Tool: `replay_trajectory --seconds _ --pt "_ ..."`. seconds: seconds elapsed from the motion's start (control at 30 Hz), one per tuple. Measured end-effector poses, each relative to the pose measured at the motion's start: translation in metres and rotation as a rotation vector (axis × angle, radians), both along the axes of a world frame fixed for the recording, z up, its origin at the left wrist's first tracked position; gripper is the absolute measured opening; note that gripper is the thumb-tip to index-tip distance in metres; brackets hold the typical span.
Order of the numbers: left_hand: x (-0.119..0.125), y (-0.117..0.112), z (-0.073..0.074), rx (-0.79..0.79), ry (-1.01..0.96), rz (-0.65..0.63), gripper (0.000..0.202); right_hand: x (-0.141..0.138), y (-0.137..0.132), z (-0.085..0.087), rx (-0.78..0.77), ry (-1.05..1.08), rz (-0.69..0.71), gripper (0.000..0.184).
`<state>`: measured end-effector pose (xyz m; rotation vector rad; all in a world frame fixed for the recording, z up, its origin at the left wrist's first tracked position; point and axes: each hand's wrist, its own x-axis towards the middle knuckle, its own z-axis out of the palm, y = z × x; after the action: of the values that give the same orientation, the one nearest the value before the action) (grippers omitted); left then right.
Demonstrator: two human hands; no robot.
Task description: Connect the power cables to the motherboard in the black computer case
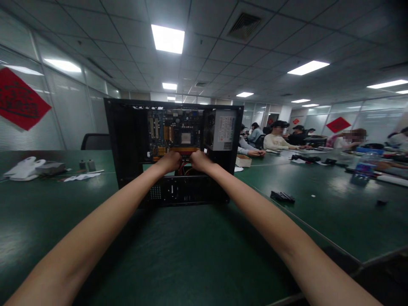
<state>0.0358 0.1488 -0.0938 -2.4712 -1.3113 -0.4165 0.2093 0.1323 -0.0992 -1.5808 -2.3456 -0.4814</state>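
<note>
An open black computer case stands on its side edge in front of me, its inside facing me. Inside it are a motherboard with a bare square chip, and a power supply at the upper right. Both arms reach into the case. At the lower edge of the motherboard, beside the orange slots, my left hand is closed. Just right of it my right hand is closed too. Red and dark cables hang between the hands. Whatever the fingers grip is hidden.
The green table bears white gloves, a grey box and small bottles at left. To the right lie a black part and an open carton. Several people sit along the table, near a large plastic bottle.
</note>
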Motion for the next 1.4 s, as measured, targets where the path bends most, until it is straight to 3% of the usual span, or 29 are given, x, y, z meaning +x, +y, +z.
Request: replay_trajectory --seconds 0.3,0.4,0.53,0.6,0.7,0.8,0.97,1.17,1.4 --pt "-0.002 0.000 -0.002 0.006 -0.030 -0.015 0.031 -0.001 -0.004 0.002 -0.005 -0.002 -0.015 0.028" --pt "-0.009 -0.005 0.000 0.053 -0.134 -0.062 0.034 0.002 -0.017 0.007 0.045 -0.014 0.022 0.031" --pt "-0.026 -0.030 -0.002 0.077 -0.343 -0.129 0.033 0.028 -0.048 0.000 0.146 -0.092 0.049 0.046" --pt "-0.033 -0.052 -0.011 0.084 -0.331 -0.142 0.034 0.053 -0.066 -0.008 0.161 -0.208 0.101 0.049" --pt "-0.037 -0.082 -0.029 0.078 -0.144 -0.016 0.047 0.090 -0.090 -0.020 0.133 -0.434 0.178 0.045" --pt "-0.032 -0.094 -0.042 0.156 -0.029 0.153 0.061 0.110 -0.100 -0.027 0.170 -0.539 0.199 0.041" --pt "-0.027 -0.074 -0.045 0.222 -0.138 0.349 0.076 0.097 -0.090 -0.034 0.229 -0.487 0.194 0.041" --pt "-0.047 -0.040 -0.028 0.059 -0.359 0.390 0.074 0.066 -0.082 -0.039 0.304 -0.442 0.214 0.035" --pt "-0.084 0.004 -0.021 -0.076 -0.491 0.396 0.067 0.002 -0.105 -0.033 0.283 -0.410 0.184 0.035"
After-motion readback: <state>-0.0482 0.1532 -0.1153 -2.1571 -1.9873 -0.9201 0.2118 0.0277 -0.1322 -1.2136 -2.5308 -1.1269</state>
